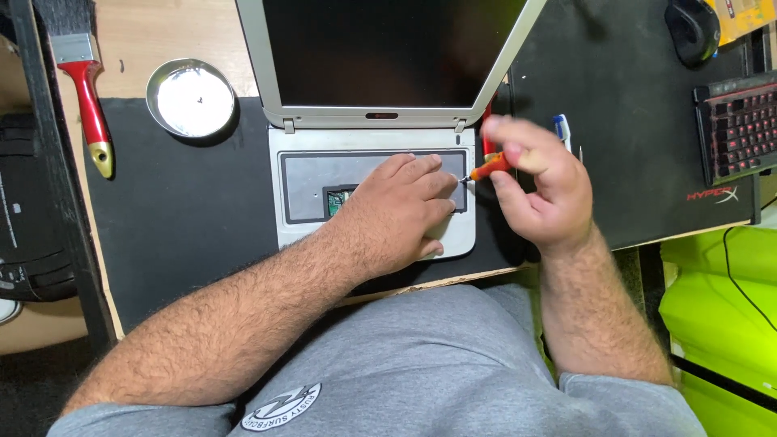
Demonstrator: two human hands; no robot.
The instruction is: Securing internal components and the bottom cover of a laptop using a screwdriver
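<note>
Orange and red plastic forms the handle of a small screwdriver point(490, 166), which is held at the right edge of an open silver laptop point(372, 186). Its long axis lies nearly level across the view, slightly tilted, with the metal tip pointed left and a little down at the right side of the bare grey keyboard bay, from which the keys are missing. The tip is met just beside the fingertips of the left hand.

The right hand point(538, 182) is raised over the edge of the black mat point(178, 210), its wrist bent and its forearm run up from the lower right; its grip is closed around the screwdriver handle, pinched between thumb and curled fingers, though the hand is blurred. The left hand point(396, 214) is laid flat, palm down, on the keyboard bay and palm rest, fingers spread toward the right; nothing is held in it, and its forearm is stretched in from the lower left. A small green circuit board is exposed beside its thumb.

A round metal dish point(190, 97) and a red-handled paintbrush point(85, 89) are seen at the left of the desk, a backlit keyboard point(740, 129) at the right.
</note>
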